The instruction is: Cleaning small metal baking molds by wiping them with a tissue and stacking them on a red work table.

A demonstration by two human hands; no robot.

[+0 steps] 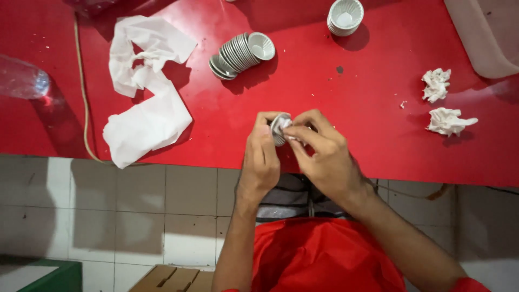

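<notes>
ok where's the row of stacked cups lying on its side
In the head view, the toppled stack of fluted cups lies on the red table, upper middle, between the long white tissue and the upright stack.

We take it for small food-prep or craft work spot, not tidy office; we see red table (378,108) over white tiled floor (135,216); toppled stack of small fluted moulds (240,54) beside second upright stack (345,16); long strip of tissue (146,92); crumpled wads (440,103); cardboard box (173,278) below; exact trade we cannot tell.
</notes>
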